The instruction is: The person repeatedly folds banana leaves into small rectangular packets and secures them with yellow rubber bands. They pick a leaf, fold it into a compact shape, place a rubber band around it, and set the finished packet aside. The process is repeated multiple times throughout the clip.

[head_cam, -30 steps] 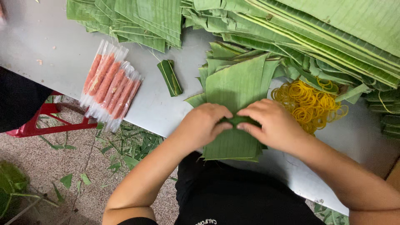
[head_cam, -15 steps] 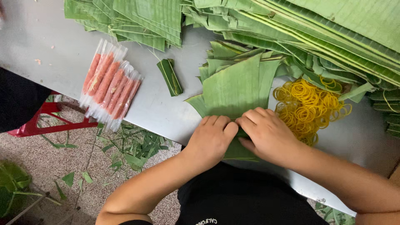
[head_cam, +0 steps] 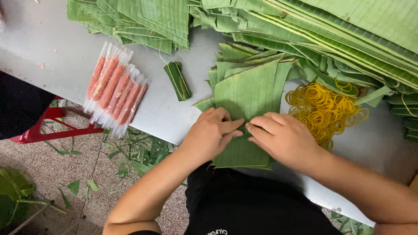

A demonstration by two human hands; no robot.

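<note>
Left hand [head_cam: 212, 132], right hand [head_cam: 283, 138]: fingers curled, pressing ribbed banana leaf sheet [head_cam: 248, 93], fingertips meeting at its lower half. Yellow rubber bands [head_cam: 324, 109] right of leaf; bare grey table [head_cam: 52, 48] left.

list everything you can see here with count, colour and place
cut leaf sheets: small stack, green, table centre under both hands
leaf piles: many, green, along far side of table
wrapped roll: one, green, left of the sheets
sausage packs: several, orange-pink in clear wrap, table left
rubber bands: heap, yellow, right of the sheets
table: one, grey
stool: one, red, floor left
leaf scraps: scattered, green, floor
left hand: pressing the top sheet
right hand: pressing the top sheet
</note>
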